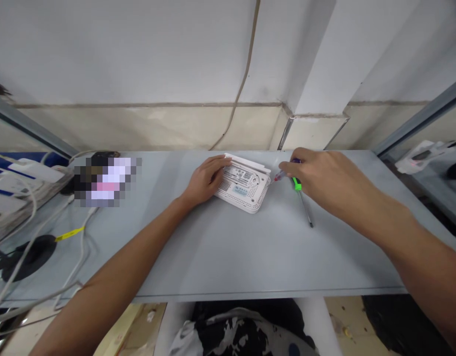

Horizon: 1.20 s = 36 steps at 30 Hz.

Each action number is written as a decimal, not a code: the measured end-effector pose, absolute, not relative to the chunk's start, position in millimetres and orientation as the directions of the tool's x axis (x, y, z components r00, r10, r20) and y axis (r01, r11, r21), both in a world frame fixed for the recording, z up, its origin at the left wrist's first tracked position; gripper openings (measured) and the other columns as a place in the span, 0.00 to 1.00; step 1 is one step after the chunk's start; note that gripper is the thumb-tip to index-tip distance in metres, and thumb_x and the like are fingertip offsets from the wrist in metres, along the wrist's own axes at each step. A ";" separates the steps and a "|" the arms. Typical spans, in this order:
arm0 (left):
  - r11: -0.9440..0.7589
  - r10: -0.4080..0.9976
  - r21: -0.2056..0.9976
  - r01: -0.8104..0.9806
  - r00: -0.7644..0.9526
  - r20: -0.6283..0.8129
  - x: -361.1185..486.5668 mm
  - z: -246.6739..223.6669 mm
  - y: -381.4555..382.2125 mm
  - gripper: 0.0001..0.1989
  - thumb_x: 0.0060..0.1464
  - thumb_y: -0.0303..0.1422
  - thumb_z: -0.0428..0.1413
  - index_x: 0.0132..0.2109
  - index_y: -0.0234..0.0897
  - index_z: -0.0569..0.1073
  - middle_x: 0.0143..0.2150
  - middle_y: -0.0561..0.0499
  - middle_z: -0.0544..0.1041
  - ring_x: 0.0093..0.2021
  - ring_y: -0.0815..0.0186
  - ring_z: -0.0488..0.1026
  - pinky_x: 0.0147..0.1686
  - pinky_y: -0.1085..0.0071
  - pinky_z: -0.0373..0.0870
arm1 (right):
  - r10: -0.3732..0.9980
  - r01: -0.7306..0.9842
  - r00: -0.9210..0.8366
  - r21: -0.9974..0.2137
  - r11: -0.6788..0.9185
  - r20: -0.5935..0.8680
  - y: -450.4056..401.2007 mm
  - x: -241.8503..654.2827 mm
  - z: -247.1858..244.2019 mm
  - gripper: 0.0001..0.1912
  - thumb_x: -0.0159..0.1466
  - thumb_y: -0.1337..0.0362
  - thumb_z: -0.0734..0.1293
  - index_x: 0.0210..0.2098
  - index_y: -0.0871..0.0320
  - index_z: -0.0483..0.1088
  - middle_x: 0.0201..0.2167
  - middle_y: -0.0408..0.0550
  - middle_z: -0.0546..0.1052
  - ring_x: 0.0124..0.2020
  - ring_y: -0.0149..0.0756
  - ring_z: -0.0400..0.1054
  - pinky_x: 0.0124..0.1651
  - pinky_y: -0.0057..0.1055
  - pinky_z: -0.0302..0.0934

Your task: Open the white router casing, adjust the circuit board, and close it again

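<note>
A white router (239, 186) lies face down on the table, its vented underside and printed labels showing. My left hand (209, 178) grips its left end, with the fingers over the top edge. Just off the router's right end, my right hand (305, 168) is closed on a slim, clear tool with a reddish tip (278, 176). That tip points left, close to the router's corner; whether it touches cannot be made out. Beneath and beside the right hand lies a screwdriver (305, 205) with a bright green collar and a metal shaft. The hand covers part of its handle.
On the left, white cables (83, 242) run past a black round base (31, 257) and a yellow tag (69, 234). White devices (38, 170) stand at the far left. A pixelated, bright object (109, 183) lies nearby. The wall (157, 126) borders the table's back.
</note>
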<state>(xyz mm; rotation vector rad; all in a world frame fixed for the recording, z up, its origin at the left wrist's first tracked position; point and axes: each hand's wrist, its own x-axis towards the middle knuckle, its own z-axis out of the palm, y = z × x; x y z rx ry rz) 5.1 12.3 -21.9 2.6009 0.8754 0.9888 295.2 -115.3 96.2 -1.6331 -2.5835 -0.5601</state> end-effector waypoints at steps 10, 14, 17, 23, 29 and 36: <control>-0.800 0.600 0.397 0.451 0.598 0.531 5.3 -22.4 13.6 0.19 0.71 0.30 0.46 0.61 0.40 0.76 0.63 0.45 0.80 0.69 0.56 0.72 0.68 0.49 0.71 | 0.776 0.792 -0.609 0.176 0.584 0.167 -69.0 301.8 108.0 0.16 0.63 0.76 0.62 0.30 0.55 0.79 0.27 0.43 0.73 0.22 0.28 0.58 0.31 0.34 0.41; -0.791 0.612 0.397 0.466 0.595 0.520 6.4 -21.6 11.8 0.19 0.71 0.30 0.46 0.61 0.40 0.76 0.64 0.45 0.79 0.70 0.56 0.71 0.69 0.50 0.71 | 0.783 0.802 -0.597 0.171 0.572 0.178 -90.1 313.0 98.5 0.19 0.61 0.79 0.62 0.38 0.55 0.81 0.26 0.44 0.73 0.24 0.31 0.62 0.30 0.32 0.45; -0.793 0.609 0.399 0.459 0.593 0.527 6.7 -23.1 12.2 0.19 0.70 0.30 0.46 0.61 0.41 0.76 0.64 0.46 0.80 0.69 0.57 0.72 0.68 0.49 0.71 | 0.761 0.806 -0.592 0.208 0.554 0.266 -113.5 322.6 79.8 0.23 0.64 0.79 0.60 0.47 0.55 0.82 0.31 0.46 0.77 0.23 0.30 0.63 0.27 0.32 0.46; -0.807 0.590 0.391 0.442 0.591 0.550 6.0 -25.9 13.6 0.19 0.70 0.29 0.46 0.61 0.40 0.76 0.63 0.45 0.80 0.69 0.56 0.72 0.68 0.50 0.72 | 0.742 0.884 -0.468 0.243 0.401 0.480 -146.8 340.1 30.2 0.15 0.74 0.68 0.61 0.48 0.60 0.80 0.34 0.48 0.83 0.23 0.31 0.68 0.24 0.32 0.48; -0.801 0.599 0.401 0.445 0.590 0.541 6.1 -23.8 12.3 0.19 0.71 0.30 0.46 0.60 0.41 0.76 0.63 0.46 0.80 0.69 0.57 0.72 0.68 0.49 0.72 | 0.764 0.898 -0.439 0.254 0.359 0.472 -168.8 337.3 1.8 0.15 0.75 0.66 0.61 0.51 0.63 0.79 0.27 0.44 0.81 0.20 0.30 0.68 0.24 0.32 0.49; -0.795 0.606 0.404 0.453 0.592 0.531 5.9 -21.3 11.1 0.19 0.71 0.30 0.46 0.60 0.40 0.76 0.63 0.45 0.80 0.69 0.57 0.72 0.68 0.51 0.71 | 0.804 0.930 -0.360 0.109 0.352 0.473 -177.7 325.4 -16.5 0.16 0.77 0.62 0.61 0.52 0.64 0.78 0.30 0.48 0.84 0.20 0.32 0.72 0.24 0.31 0.56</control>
